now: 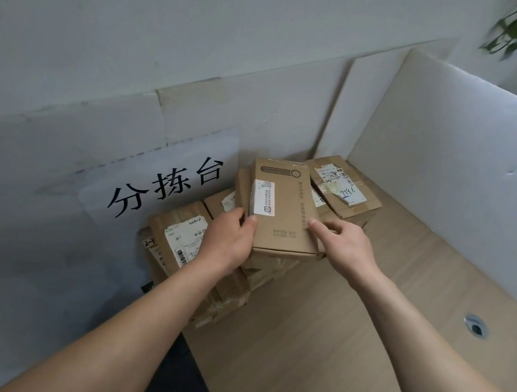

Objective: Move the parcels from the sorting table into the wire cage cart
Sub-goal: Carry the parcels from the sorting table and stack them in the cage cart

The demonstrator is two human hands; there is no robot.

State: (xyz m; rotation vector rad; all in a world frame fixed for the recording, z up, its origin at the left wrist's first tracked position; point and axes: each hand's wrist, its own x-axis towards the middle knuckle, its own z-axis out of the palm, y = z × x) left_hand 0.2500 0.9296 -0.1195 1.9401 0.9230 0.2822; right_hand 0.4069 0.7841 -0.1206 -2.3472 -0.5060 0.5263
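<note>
A flat brown cardboard parcel (284,212) with a small white label lies on top of a pile of parcels on the sorting table (313,349). My left hand (229,241) grips its left near edge, thumb on top. My right hand (346,242) holds its right near edge, thumb on the top face. Another parcel (177,238) with a white shipping label lies lower at the left. A third parcel (344,187) with handwritten numbers sits at the back right. The wire cage cart is not in view.
White boards (448,173) wall the table at the back and right. A sign (167,184) with black characters leans at the back left. A round cable hole (475,326) is in the tabletop at the right. Dark floor (186,372) shows beside the table's left edge.
</note>
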